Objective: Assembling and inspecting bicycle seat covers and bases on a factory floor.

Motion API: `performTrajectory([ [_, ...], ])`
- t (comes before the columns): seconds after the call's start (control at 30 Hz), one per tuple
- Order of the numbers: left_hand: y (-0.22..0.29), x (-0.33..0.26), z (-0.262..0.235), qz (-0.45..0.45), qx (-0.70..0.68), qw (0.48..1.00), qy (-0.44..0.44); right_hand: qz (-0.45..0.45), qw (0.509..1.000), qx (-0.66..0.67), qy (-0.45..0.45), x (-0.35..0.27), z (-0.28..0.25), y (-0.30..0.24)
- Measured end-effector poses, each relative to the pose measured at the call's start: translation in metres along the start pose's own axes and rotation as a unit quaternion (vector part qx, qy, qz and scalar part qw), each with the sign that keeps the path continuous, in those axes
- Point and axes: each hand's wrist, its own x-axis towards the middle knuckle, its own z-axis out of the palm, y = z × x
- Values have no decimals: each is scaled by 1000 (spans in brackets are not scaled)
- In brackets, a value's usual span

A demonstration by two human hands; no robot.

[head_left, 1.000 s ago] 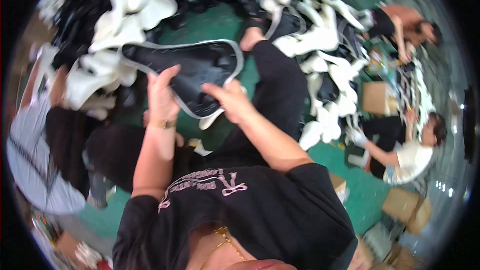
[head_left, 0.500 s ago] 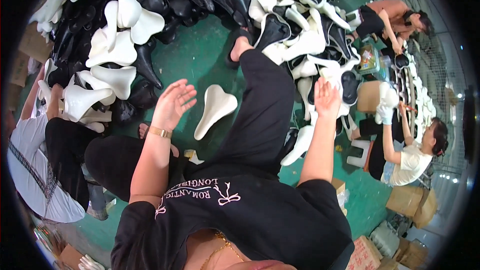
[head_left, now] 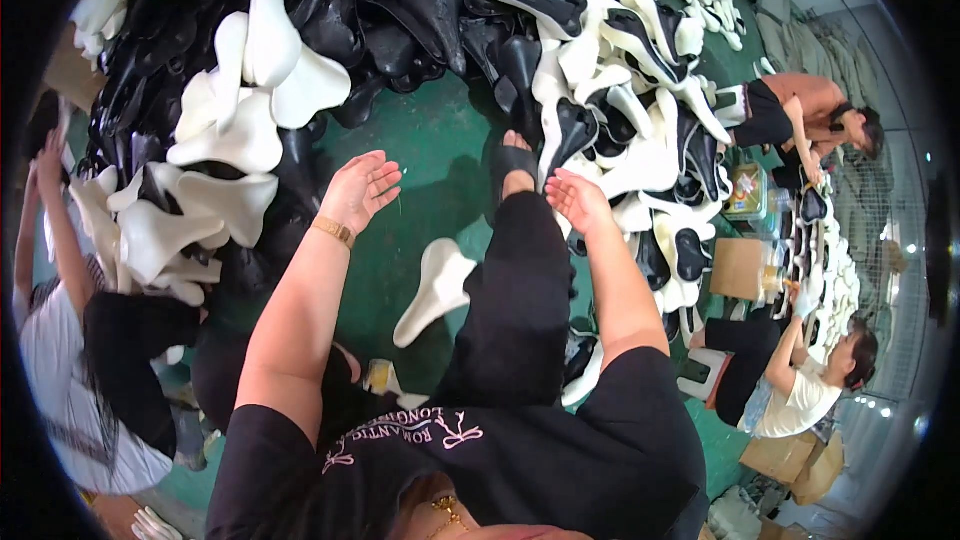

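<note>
My left hand (head_left: 362, 192) is raised over the green floor (head_left: 415, 145), fingers stretched out and nothing in it. My right hand (head_left: 579, 202) hovers by my knee, beside the heap of saddles on the right; its fingers are extended and it holds nothing. Between my arms a single white bicycle saddle pad (head_left: 436, 288) lies on the floor, partly covered by my leg. Beyond my left hand, white saddle pads (head_left: 230, 125) are stacked on black saddle bases (head_left: 400, 25). White saddles with black undersides (head_left: 575, 130) are piled near my right hand.
A person in a white top (head_left: 75, 380) sits close on my left, arms raised. On the right, a person in an orange top (head_left: 815, 105) and another in a cream top (head_left: 810, 390) work beside a cardboard box (head_left: 737, 268). My sandalled foot (head_left: 516, 165) rests by the right pile.
My view has shifted, so the floor saddle pad appears lower. Both hands have reached forward, and my right hand has swung inward to the left. The person on the left has raised their arms.
</note>
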Motion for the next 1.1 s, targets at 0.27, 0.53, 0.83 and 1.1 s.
performTrajectory([
  [0.27, 79, 168, 81, 31, 336, 941, -33, 102, 987, -37, 122, 212, 64, -31],
  [0.53, 123, 274, 249, 451, 683, 568, -91, -20, 970, -13, 241, 198, 44, -40],
  [0.83, 169, 423, 377, 204, 823, 529, 4, 18, 803, 553, 221, 253, 76, -83],
  [1.1, 158, 479, 429, 231, 800, 547, 83, -61, 838, 489, 236, 274, 47, -150],
])
